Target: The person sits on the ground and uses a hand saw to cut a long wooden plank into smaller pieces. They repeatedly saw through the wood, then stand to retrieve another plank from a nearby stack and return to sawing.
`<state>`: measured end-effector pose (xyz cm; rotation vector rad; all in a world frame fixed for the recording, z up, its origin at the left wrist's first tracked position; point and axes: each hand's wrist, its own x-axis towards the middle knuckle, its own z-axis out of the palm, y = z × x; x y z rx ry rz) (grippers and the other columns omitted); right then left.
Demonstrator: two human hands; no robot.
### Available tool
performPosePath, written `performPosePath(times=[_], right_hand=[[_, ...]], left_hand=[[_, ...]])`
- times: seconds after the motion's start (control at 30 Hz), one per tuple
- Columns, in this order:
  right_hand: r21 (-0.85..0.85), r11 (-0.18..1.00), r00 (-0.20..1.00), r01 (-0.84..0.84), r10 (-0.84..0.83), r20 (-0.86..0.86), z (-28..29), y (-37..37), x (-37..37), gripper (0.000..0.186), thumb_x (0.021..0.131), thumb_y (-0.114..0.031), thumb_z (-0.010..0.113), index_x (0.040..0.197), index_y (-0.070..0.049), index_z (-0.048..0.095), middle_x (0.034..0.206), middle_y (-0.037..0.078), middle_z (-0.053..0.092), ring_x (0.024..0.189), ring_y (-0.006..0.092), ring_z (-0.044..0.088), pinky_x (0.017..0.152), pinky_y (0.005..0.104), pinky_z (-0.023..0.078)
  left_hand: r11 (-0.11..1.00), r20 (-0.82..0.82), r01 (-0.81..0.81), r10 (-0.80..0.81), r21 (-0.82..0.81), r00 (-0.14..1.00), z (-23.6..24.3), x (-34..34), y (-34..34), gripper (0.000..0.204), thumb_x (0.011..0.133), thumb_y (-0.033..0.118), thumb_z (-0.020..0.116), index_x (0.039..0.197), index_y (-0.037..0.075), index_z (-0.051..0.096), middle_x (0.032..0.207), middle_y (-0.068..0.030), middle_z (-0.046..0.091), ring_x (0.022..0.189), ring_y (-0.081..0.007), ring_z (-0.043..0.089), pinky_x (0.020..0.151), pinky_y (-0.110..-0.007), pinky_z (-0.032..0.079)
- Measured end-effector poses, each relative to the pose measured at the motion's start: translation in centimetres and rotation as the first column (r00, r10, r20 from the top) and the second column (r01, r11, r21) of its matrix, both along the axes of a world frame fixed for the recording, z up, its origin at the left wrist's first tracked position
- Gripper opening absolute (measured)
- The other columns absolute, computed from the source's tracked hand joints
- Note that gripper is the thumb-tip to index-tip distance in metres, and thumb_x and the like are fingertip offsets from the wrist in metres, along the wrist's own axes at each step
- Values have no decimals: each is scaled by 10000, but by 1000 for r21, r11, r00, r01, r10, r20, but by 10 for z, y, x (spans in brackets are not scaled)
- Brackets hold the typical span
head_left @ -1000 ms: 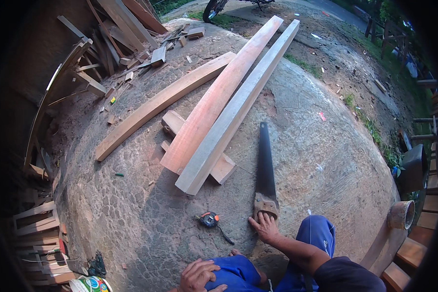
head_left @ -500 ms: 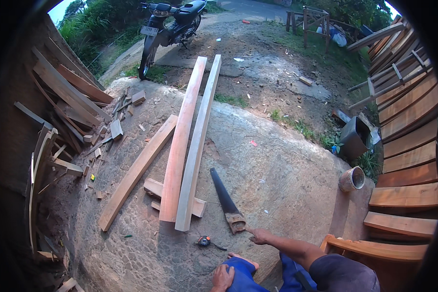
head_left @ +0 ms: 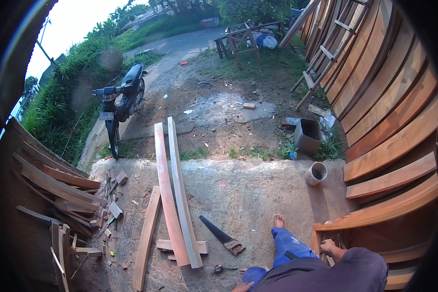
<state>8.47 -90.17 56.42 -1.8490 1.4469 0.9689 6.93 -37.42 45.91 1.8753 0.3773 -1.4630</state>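
My left hand (head_left: 242, 287) lies on my blue-trousered knee at the lower edge, its fingers laid along the cloth and the rest cut off by the frame. On the right, my right hand (head_left: 329, 246) is closed at the wooden frame (head_left: 316, 240) beside me; whatever its fingers hold is hidden. A handsaw (head_left: 217, 230) with a dark blade and wooden handle lies untouched on the concrete. Near my left knee sits a tape measure (head_left: 218, 268). Two long timber beams, one reddish (head_left: 169, 199) and one pale grey (head_left: 183, 199), rest across short wood blocks (head_left: 163, 244).
Another plank (head_left: 147, 238) lies left of the beams. Wood offcuts (head_left: 115, 210) and stacked boards (head_left: 53, 180) fill the left side. Planks (head_left: 389, 165) and a ladder (head_left: 327, 52) lean at right, near a bucket (head_left: 316, 173) and a dark bin (head_left: 308, 136). A motorbike (head_left: 124, 95) stands beyond.
My right hand has left the saw handle and moved right to the wooden frame. The saw stays on the concrete. My view has tilted up and turned right.
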Motion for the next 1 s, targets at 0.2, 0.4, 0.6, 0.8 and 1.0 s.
performPosePath(times=[0.2,0.4,0.6,0.8,1.0], right_hand=[[290,957,985,-32,-18,170,-90,-23,78,532,884,-230,712,1390,-72,664,1295,163,718,1164,294,701,1013,415,539],[188,982,928,32,-100,359,-42,-101,319,637,873,-152,635,1505,-136,554,1366,211,667,1281,358,633,1073,451,507],[-47,990,715,-131,127,688,-21,-130,536,581,911,-230,652,1478,-129,575,1296,203,697,1193,363,664,1032,444,519],[156,976,681,-154,-10,733,-40,-134,615,571,953,-194,661,1503,-97,545,1118,170,748,843,243,751,795,390,588],[224,852,803,473,-521,287,-31,-157,556,543,1015,-112,584,1550,-119,489,1054,112,717,759,206,716,553,363,559]], left_hand=[[910,1,-410,411,-64,912,17,124,-69,266,937,224,697,1114,69,573,863,-75,660,684,-205,639,604,-366,542],[779,29,-607,618,-160,785,36,304,-139,153,910,33,711,1039,72,637,890,-32,647,703,-125,616,621,-275,523],[825,-35,-468,483,-317,875,47,465,-209,456,928,90,669,1383,90,632,1304,-142,638,1175,-228,612,1013,-338,491],[945,100,-16,51,-326,994,61,663,-274,561,981,326,686,1495,124,586,1585,-165,492,1454,-263,466,1211,-340,341],[970,-64,71,-88,-233,994,86,809,-286,588,1018,401,644,1526,123,544,1575,-146,508,1452,-276,468,1194,-376,377]])
